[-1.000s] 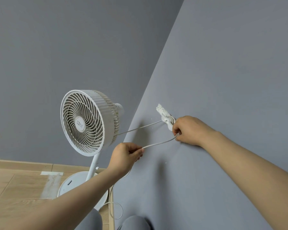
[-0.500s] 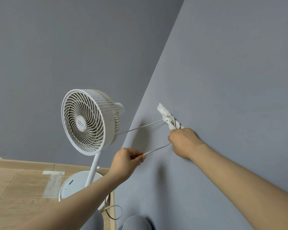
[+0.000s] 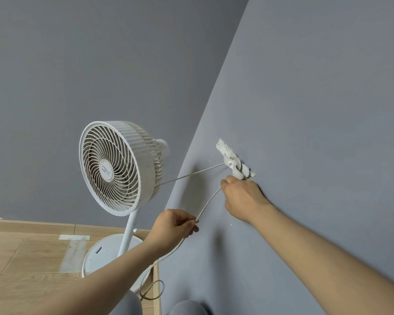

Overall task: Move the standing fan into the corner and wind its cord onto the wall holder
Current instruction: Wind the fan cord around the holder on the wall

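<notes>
Two hands on cord (image 3: pixel 208 204) | right hand (image 3: pixel 242 196) pinches it just below wall holder (image 3: pixel 236 164), nearer | left hand (image 3: pixel 174 225) grips slack lower-left of holder | cord runs diagonally between | fan (image 3: pixel 121 168) left of holder, in corner.

Fan (image 3: pixel 114 167) white plastic, smooth; walls (image 3: pixel 316 87) matt grey; floor (image 3: pixel 21 258) wood-grain.

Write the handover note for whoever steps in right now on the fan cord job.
Left hand: pinching the cord, feeding slack.
Right hand: gripping the cord just below the wall holder.
Standing fan: upright in the corner, a cord stretch running from it to the holder.
Done: fan placed, a few turns wound on.
Left: wind on the slack, including the loop on the floor; plug end not visible.
</notes>
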A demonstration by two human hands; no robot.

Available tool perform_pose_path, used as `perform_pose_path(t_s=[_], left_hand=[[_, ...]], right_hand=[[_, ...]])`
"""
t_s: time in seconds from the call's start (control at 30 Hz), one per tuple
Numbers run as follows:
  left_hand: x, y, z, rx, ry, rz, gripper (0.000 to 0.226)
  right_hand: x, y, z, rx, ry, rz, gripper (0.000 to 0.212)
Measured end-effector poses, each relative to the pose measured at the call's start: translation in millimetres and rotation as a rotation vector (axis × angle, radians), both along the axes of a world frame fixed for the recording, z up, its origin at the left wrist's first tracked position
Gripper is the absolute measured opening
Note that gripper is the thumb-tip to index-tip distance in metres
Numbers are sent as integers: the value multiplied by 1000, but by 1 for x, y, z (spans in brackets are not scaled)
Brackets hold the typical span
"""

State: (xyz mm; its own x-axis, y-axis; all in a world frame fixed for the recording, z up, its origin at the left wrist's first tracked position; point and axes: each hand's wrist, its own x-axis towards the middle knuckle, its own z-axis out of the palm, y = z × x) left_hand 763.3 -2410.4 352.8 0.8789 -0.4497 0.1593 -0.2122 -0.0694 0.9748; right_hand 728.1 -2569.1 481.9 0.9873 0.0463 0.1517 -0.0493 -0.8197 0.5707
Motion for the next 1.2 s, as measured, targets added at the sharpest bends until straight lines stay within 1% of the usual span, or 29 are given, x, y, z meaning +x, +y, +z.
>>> perform_pose_path(t_s=[0.13, 0.2, 0.33, 0.43, 0.53, 0.6, 0.67, 0.83, 0.9, 1.03, 1.13, 1.2], left_hand=[[6, -1, -2, 14, 27, -23, 12], [10, -1, -1, 52, 28, -7, 13], [17, -2, -1, 125, 7, 110, 10], [21, -1, -3, 124, -3, 192, 19], [24, -1, -7, 114, -5, 221, 16], [24, -2, -9, 124, -41, 246, 9], [23, -3, -10, 134, -86, 266, 7], [29, -2, -15, 134, -154, 323, 8], [31, -2, -17, 107, -141, 293, 7], [31, 0, -22, -6, -29, 148, 15], [34, 1, -26, -30, -14, 140, 19], [38, 2, -29, -20, -22, 137, 16]], right_hand=[[3, 1, -2, 86, -42, 15, 23], [5, 2, -2, 125, -67, 19, 19], [10, 2, -3, 177, -96, 37, 17], [13, 2, -2, 182, -93, 53, 11], [19, 1, -2, 236, -52, 96, 11], [24, 3, -3, 254, -5, 131, 21], [26, 6, -2, 241, 29, 150, 26], [40, 14, 1, 170, 125, 177, 21], [47, 15, 5, 167, 138, 177, 19], [61, 16, 9, 201, 126, 151, 15], [71, 17, 11, 196, 100, 134, 15], [77, 16, 13, 199, 86, 116, 16]])
